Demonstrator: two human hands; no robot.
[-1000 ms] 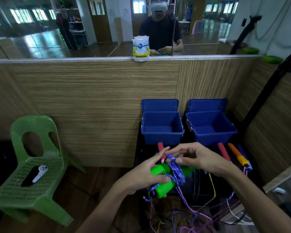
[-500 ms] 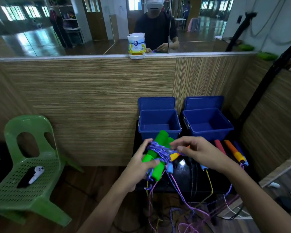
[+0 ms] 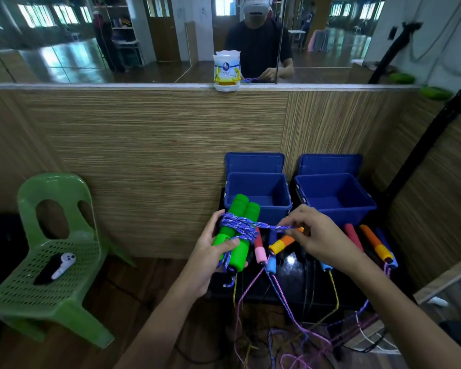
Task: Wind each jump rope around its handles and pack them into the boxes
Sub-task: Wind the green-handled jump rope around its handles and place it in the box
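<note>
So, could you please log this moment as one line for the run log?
left hand: grips green handles | right hand: pinches blue rope, taut | boxes: open

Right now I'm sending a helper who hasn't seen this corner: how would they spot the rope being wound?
Find the two open blue boxes against the wooden wall. Just in front of the left one, the left hand holds a pair of green handles side by side. Unlike the pink, orange and blue handles lying nearby, these are bound with blue-purple rope.
</note>
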